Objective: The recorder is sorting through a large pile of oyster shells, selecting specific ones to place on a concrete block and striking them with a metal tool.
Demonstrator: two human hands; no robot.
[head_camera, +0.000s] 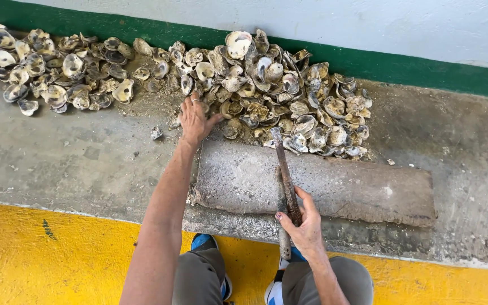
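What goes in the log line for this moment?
left hand: reaching into shells | right hand: gripping hammer | hammer over slab

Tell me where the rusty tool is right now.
Centre of the head view: the rusty tool lies across the slab, its handle in the right hand, its tip at the shell pile.

One head-worn camera is looking steeply down from above the person's knees, facing the far wall (368, 22) across the concrete ledge (57, 164), taking in the ledge's near edge at arm's reach.
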